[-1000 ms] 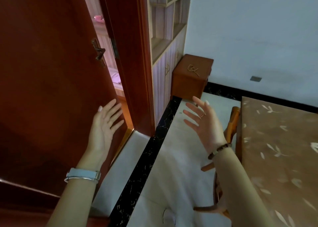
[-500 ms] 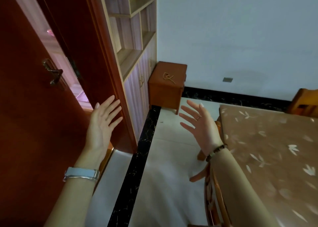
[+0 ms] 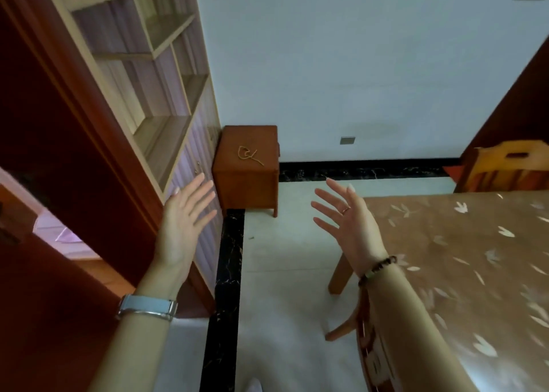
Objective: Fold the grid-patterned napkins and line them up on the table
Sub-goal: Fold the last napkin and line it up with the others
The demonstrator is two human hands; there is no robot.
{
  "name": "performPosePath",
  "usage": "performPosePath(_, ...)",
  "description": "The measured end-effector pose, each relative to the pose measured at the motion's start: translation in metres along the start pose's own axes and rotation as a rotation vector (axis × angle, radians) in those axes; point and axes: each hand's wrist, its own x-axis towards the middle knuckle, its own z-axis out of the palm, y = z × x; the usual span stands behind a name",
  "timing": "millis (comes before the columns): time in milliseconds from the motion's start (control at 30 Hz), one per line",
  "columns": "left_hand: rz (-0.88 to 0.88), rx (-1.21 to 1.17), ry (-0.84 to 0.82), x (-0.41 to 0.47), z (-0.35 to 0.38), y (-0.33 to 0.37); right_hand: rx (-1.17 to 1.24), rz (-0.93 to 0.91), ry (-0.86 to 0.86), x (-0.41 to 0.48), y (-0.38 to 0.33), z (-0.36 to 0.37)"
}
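Brown table (image 3: 475, 258) beside splayed right hand (image 3: 350, 228); left hand (image 3: 184, 222) splayed too, midair.

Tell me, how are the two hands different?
The left hand has a silver wristband; the right hand has a beaded bracelet and a ring. The left hand is in front of the cabinet, the right hand beside the table. Both are open and hold nothing.

So the desk (image 3: 451, 272) is on the right, under a brown cover printed with pale leaves. The pale tile floor (image 3: 285, 272) has a black marble strip (image 3: 227, 272) running along its left side. In the corner a small wooden stool (image 3: 246, 183) stands on the floor with a tan cord (image 3: 248, 154) lying on top. A wooden chair (image 3: 338, 272) is tucked against the desk.
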Motion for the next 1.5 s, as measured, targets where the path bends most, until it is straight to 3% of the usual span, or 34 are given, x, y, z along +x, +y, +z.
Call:
performPosePath(367, -0.002, 0.026, -0.155, 0.141, -0.006, 0.007, 0.040, -0.116, 0.201, 0.093, -0.014, 0.031)
performPosePath(800, -0.098, 0.028, -0.218, 0.232, 0.025, -0.031, 0.064, -0.131, 0.309, 0.169, -0.018, 0.009)
performPosePath(1500, -0.163, 0.075, -0.334, 0.410, 0.185, -0.098, 0.096, -0.130, 0.403, 0.347, -0.060, -0.100)
